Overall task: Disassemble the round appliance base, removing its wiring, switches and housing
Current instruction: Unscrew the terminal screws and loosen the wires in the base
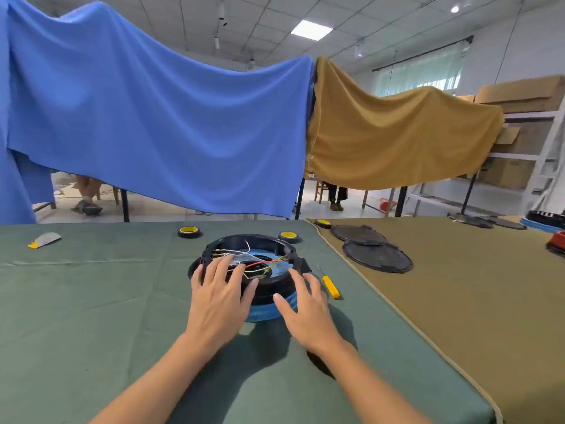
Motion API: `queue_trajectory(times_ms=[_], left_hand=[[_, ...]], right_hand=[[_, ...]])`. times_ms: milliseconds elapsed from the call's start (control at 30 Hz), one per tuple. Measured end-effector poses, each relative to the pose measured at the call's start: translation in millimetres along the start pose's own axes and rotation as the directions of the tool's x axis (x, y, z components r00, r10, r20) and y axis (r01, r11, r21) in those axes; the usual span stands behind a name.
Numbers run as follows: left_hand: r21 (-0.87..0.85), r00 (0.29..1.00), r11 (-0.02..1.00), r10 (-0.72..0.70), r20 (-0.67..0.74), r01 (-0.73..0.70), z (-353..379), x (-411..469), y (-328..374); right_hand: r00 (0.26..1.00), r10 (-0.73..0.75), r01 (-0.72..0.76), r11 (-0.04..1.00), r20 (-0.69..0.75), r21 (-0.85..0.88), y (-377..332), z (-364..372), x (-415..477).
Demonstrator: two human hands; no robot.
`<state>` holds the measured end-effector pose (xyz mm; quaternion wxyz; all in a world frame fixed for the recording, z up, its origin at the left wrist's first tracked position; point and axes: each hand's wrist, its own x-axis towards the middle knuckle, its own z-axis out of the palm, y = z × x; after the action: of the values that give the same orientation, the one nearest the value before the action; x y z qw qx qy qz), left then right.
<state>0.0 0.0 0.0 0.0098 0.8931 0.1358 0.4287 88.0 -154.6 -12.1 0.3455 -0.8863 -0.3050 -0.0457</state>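
I've got the left hand (pixel 218 290) spread, fingers straight, over the near-left rim of the round appliance base (pixel 260 238), fingertips touching its wires (pixel 263 264). Base sits on the table (pixel 91 301) dead ahead, between both hands. Right hand (pixel 308 307) spread against its near-right side, yellow screwdriver (pixel 330 286) just beside.

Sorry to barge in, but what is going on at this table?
A person is taking apart a round black-and-blue plastic appliance base on the green cloth-covered table. The left hand rests spread over the loose red, white and yellow-green wires inside it; the right hand touches its right rim. A yellow-handled screwdriver lies on the cloth nearby.
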Motion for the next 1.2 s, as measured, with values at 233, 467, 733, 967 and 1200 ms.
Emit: queue_trajectory(times_ms=[233, 467, 733, 967, 1200], left_hand=[[-0.101, 0.999, 0.994, -0.051, -0.010, 0.050, 24.5, -5.5, -16.9], [-0.138, 0.998, 0.989, -0.054, 0.018, 0.056, 21.6, -6.6, -17.8], [-0.152, 0.996, 0.986, -0.067, 0.054, 0.075, 17.4, -6.0, -15.9], [-0.134, 0.995, 0.987, -0.075, 0.072, 0.085, 19.4, -6.3, -15.4], [-0.072, 0.995, 0.994, -0.077, 0.060, 0.081, 22.3, -8.2, -15.1]], right_hand=[[1.000, 0.005, 0.000, 0.986, 0.027, -0.166, 7.3, 17.3, 2.4], [1.000, -0.005, 0.009, 0.976, 0.020, -0.216, 0.7, 15.4, -3.0], [0.999, -0.025, 0.031, 0.983, 0.038, -0.183, 3.5, 14.8, -2.4], [0.995, -0.066, 0.073, 0.992, 0.075, -0.100, 14.4, 10.3, 3.9], [0.957, -0.292, 0.292, 0.956, 0.003, -0.012, 51.6, -24.2, 35.7]])
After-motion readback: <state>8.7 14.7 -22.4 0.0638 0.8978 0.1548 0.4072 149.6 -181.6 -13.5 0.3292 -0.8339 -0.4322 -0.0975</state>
